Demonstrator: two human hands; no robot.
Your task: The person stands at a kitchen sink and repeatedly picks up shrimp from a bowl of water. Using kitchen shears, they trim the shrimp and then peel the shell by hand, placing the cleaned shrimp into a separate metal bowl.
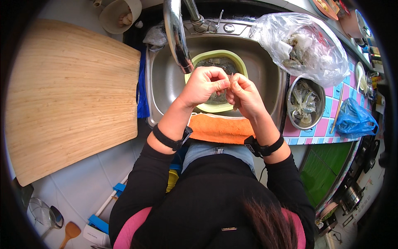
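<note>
Over the sink (166, 85) my hands meet, fingertips close together. My right hand (248, 93) is closed around a small greyish shrimp (236, 103), mostly covered by the fingers. Thumb and forefinger of my left hand (206, 85) pinch at the shrimp's upper end; exactly what lies between them is too small to make out. Below both hands a light green basin (238, 58) stands in the sink, with dark grey shrimps (224, 63) in water. To the right, a metal bowl (291, 110) holds several pale grey shrimps or shells (306, 101).
The chrome faucet (176, 37) hangs close to my left hand. A clear plastic bag (269, 31) with scraps lies at the right back, beyond a blue bag (354, 120). A large wooden board (74, 95) lies left. An orange towel (219, 128) covers the sink's front edge.
</note>
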